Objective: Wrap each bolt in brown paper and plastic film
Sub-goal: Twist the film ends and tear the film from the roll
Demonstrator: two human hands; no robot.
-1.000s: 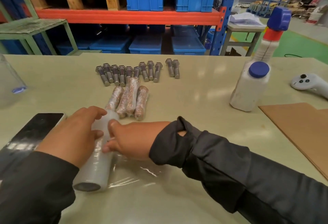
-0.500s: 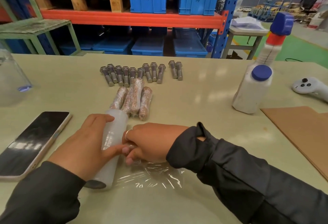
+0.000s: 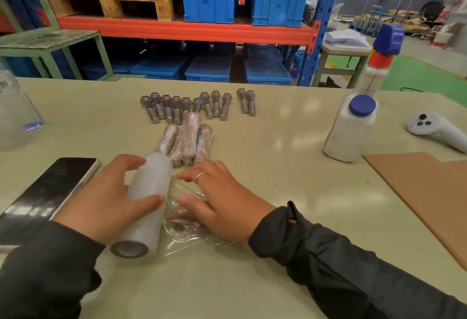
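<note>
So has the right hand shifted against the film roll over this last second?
Yes. The right hand has drawn rightward off the film roll, its fingers now flat on the loose film.

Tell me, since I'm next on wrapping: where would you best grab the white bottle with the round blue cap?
Probably around the white bottle at mid-body, from its left side: it stands upright, that side faces bare table, and the brown paper sheet crowds its right base.

Dark grey sleeves (image 3: pixel 353 268) on both arms; 1 finger ring (image 3: pixel 200 176).
</note>
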